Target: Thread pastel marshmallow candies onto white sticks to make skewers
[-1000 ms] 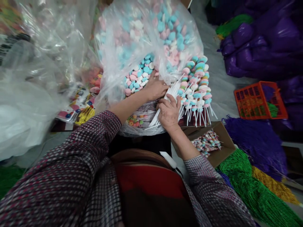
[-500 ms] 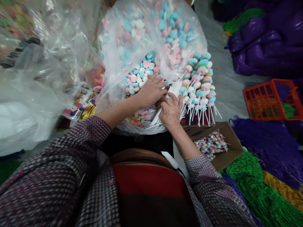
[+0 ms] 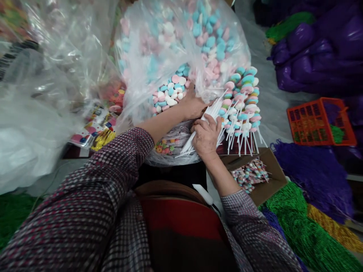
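Observation:
My right hand [image 3: 208,136] lies over a bundle of thin white sticks [image 3: 214,109], its fingers curled on them. Just beyond, my left hand [image 3: 195,105] reaches in between the bundle and a heap of pink, blue and white disc candies [image 3: 171,90]; its fingertips are hidden, so I cannot see what they touch. The heap spills from the mouth of a large clear plastic bag [image 3: 170,37] of the same candies. Right of the bundle lie several sticks threaded with candy discs [image 3: 245,100], their white ends pointing towards me.
An open cardboard box [image 3: 273,181] with small wrapped candies stands at lower right. Beyond it are an orange crate [image 3: 307,122], purple fringe [image 3: 314,177] and green strands [image 3: 300,219]. Clear plastic bags [image 3: 34,124] fill the left side, beside printed packets [image 3: 85,132].
My left hand has moved right, from above the loose candies to beside the white sticks, and its fingertips have gone out of sight. My right hand stays on the bundle.

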`<state>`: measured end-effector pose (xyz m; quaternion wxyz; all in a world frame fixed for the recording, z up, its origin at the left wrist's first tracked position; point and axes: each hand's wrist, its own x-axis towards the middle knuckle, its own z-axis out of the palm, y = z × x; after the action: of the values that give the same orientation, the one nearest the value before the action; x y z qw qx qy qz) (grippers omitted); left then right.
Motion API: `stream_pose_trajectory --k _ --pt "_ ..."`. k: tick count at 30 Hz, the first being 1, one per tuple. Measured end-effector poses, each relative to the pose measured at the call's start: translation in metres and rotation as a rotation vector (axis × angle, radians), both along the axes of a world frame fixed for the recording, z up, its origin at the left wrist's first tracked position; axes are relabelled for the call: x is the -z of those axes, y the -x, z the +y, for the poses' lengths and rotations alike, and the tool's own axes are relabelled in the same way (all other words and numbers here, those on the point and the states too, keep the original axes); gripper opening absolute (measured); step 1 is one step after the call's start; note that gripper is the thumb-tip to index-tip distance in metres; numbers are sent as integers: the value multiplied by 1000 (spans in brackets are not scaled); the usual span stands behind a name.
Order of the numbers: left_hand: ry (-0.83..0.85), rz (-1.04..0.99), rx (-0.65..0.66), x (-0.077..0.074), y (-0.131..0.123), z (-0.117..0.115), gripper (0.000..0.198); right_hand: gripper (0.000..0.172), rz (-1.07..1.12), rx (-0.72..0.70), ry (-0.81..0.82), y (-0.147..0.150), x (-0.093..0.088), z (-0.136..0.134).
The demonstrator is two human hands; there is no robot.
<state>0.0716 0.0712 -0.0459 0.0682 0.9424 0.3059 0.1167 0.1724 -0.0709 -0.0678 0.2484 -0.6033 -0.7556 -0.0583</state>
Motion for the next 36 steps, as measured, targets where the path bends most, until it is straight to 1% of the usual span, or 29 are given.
stream_pose_trajectory --k 2,5,8,10,14,19,21,24,27,29,32,34,36 --pt "18 -18 -16 -3 -3 1 53 26 4 8 -11 0 1 0" --pt "91 9 26 -7 1 4 51 26 1 -4 -6 0 0 -1" --pt "160 67 87 -7 8 9 59 27 10 -16 20 0 -2 -2" --pt "165 73 91 -5 10 10 60 28 21 -2 36 1 -4 -2" --pt "138 48 27 -2 3 6 49 29 34 25 75 2 -6 -1" --pt "132 -7 -60 -4 -12 -2 45 31 64 26 94 3 -10 -2" --pt "138 -29 -78 -4 -16 -2 42 31 72 28 107 3 -12 -2" --pt "123 -83 -104 2 -15 6 42 30 61 22 113 3 -11 -2" --pt "56 -105 -98 7 -1 17 41 29 44 26 113 3 -8 -1" --pt "3 -70 -104 6 16 19 37 28 45 33 105 3 -5 1" --pt "-69 11 -117 -3 46 12 33 28 60 26 75 4 -2 3" --pt "-109 40 -118 -11 64 3 38 28 70 20 57 5 -2 4" --pt "-128 81 -136 -19 76 -6 44 28 78 22 53 6 -3 5"
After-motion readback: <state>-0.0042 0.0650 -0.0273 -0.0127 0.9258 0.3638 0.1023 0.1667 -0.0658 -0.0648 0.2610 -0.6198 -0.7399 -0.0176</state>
